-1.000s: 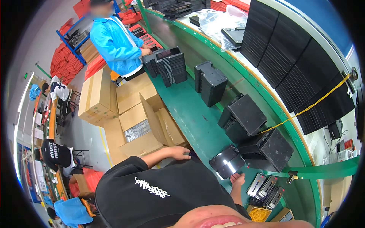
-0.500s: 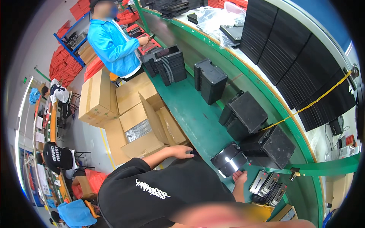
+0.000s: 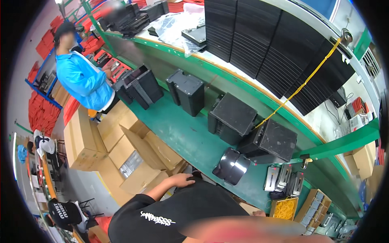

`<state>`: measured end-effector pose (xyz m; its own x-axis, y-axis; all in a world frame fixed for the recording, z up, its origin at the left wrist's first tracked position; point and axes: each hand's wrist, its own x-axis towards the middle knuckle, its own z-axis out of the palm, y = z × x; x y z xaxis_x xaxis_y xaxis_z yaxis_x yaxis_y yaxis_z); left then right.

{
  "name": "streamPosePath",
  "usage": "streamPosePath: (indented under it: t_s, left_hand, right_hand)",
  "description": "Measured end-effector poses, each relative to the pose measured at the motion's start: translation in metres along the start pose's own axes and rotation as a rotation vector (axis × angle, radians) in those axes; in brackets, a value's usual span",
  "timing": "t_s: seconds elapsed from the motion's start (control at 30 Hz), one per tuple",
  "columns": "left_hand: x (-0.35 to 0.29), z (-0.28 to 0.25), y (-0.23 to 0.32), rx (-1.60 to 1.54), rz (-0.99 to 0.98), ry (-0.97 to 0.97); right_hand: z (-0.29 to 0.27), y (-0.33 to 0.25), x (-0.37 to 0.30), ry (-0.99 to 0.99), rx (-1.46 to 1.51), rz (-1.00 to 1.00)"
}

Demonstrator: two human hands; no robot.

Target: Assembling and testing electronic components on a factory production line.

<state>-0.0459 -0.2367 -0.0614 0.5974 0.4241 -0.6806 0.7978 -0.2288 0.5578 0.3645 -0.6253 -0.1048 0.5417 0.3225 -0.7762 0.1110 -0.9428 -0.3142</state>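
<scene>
My left hand (image 3: 182,180) rests against the front of my black shirt (image 3: 178,206), beside the bench edge. Its fingers lie flat, with nothing visible in them. Only a small part of my right hand (image 3: 259,213) shows past my shirt, near the bench's front edge; its fingers are mostly hidden. On the green bench top (image 3: 178,125) lie glossy black curved panels (image 3: 231,166), apart from both hands. Just behind them stand tall stacks of black parts (image 3: 275,139). Silver-and-black flat devices (image 3: 283,178) lie to the right of the panels.
More black stacks (image 3: 186,91) line the bench. Opened cardboard boxes (image 3: 133,162) stand along its left side. A co-worker in a blue jacket (image 3: 83,81) stands at the far end. A box of yellow bands (image 3: 285,209) and a divided carton (image 3: 314,208) sit at right.
My right hand has left the glossy black panels and drawn back toward my body. My left hand stays at my shirt front. The whole view has shifted, showing more of the right side.
</scene>
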Motion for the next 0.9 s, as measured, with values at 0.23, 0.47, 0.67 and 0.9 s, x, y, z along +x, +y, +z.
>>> streamPosePath:
  t_s: [0.23,0.47,0.67,0.9]
  left_hand:
    - [0.021,0.002,0.03,0.034,0.081,-0.075]
    - [0.03,-0.011,0.04,0.176,0.16,-0.078]
    - [0.031,-0.03,0.064,0.149,0.143,-0.11]
    - [0.037,-0.022,0.05,0.093,0.177,-0.094]
  right_hand:
    - [0.069,0.101,-0.065,1.384,-1.079,0.019]
    - [0.122,0.08,-0.066,1.288,-0.948,0.124]
    - [0.139,0.097,-0.04,1.168,-0.914,0.168]
    - [0.122,0.114,-0.058,1.014,-0.882,0.182]
